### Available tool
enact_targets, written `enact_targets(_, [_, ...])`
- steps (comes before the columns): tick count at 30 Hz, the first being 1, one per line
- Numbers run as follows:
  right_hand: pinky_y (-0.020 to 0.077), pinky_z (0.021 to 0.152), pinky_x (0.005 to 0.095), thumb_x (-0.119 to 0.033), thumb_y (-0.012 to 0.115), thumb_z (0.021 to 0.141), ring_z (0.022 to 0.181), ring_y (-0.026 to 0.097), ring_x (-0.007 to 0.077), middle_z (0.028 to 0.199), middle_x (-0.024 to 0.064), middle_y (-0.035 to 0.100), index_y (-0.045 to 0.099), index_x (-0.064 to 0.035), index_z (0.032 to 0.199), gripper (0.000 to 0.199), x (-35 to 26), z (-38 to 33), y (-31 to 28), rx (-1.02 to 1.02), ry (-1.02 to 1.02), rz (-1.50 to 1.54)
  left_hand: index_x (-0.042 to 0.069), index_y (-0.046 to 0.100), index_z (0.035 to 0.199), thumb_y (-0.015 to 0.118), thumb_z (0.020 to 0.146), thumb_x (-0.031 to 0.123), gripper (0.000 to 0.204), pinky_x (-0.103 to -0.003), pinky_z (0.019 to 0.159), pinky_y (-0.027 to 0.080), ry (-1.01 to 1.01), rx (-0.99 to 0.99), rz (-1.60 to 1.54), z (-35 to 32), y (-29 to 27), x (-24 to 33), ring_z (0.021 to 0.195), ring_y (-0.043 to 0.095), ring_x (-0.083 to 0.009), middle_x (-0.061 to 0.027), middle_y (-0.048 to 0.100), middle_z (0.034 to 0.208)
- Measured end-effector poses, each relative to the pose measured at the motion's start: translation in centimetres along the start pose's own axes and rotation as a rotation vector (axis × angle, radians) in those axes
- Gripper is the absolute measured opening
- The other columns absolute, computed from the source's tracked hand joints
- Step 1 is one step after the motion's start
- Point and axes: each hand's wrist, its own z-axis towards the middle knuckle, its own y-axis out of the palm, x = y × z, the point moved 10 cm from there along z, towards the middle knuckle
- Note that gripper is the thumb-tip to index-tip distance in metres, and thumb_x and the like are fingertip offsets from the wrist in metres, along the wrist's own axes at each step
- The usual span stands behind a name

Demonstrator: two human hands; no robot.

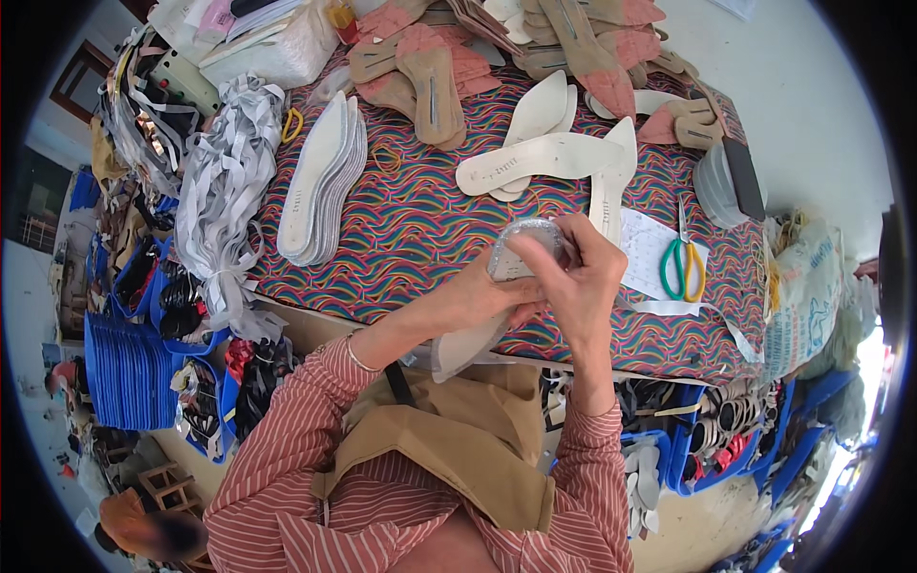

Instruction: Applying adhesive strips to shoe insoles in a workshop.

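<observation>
Both hands meet over the near edge of the table around a pale insole (464, 351). Its one end rises between my fingers and carries a silver-grey edging (527, 227); the other end slants down past my left wrist. My left hand (490, 292) grips the insole from the left, its fingers partly hidden. My right hand (585, 272) pinches the edged end, thumb bent over the rim. From beside the right hand a grey-white ribbon (669, 307) trails across the table to the right. Scissors with green and yellow handles (684, 263) lie on a paper sheet (642, 250) nearby.
A stack of edged insoles (325, 181) lies left of centre, beside a heap of grey ribbon (229, 181). Loose cream insoles (540, 160) overlap farther back, before piles of brown-and-pink insole pieces (430, 86). A plastic tub (716, 191) stands right. Blue crates (129, 372) sit below.
</observation>
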Motion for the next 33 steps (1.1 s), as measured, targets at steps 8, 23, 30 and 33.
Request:
enact_targets(8, [0.0320, 0.051, 0.0180, -0.008, 0.065, 0.086, 0.057, 0.040, 0.0056, 0.064, 0.0009, 0.055, 0.068, 0.0003, 0.085, 0.009, 3.7, -0.6, 0.8, -0.036, 0.248, 0.549, 0.003, 0.062, 0.092, 0.065, 0.091, 0.015, 0.013, -0.024, 0.049, 0.043, -0.017, 0.014, 0.107, -0.1, -0.9, -0.7, 0.055, 0.053, -0.0111, -0.0053, 0.059, 0.065])
enact_targets(23, [0.0252, 0.043, 0.0163, -0.011, 0.063, 0.092, 0.050, 0.034, 0.0030, 0.067, 0.0008, 0.055, 0.068, 0.0018, 0.091, 0.014, 7.1, 0.3, 2.9, 0.003, 0.300, 1.062, 0.000, 0.061, 0.103, 0.051, 0.096, 0.053, 0.054, -0.030, 0.050, 0.048, -0.067, -0.541, -0.572, -0.6, 3.6, -0.3, 0.055, 0.057, -0.0177, -0.0110, 0.062, 0.069])
enact_targets(30, [0.0283, 0.046, 0.0165, -0.013, 0.063, 0.093, 0.053, 0.038, 0.0032, 0.065, -0.0007, 0.054, 0.068, 0.0002, 0.094, 0.014, 8.4, -0.7, 2.1, 0.032, 0.351, 0.953, -0.001, 0.055, 0.117, 0.037, 0.098, 0.064, 0.071, -0.031, 0.047, 0.044, -0.109, -0.147, -0.471, -0.8, 0.5, -2.3, 0.052, 0.054, -0.0179, -0.0148, 0.060, 0.072])
enact_targets(33, [0.0277, 0.044, 0.0177, -0.010, 0.064, 0.092, 0.052, 0.037, 0.0036, 0.068, -0.0002, 0.056, 0.068, -0.0007, 0.094, 0.011, 8.2, -0.8, 1.7, 0.018, 0.366, 0.885, -0.001, 0.055, 0.117, 0.038, 0.100, 0.056, 0.062, -0.031, 0.047, 0.044, -0.098, -0.183, -0.432, -0.9, 0.1, -1.9, 0.053, 0.054, -0.0170, -0.0140, 0.061, 0.072])
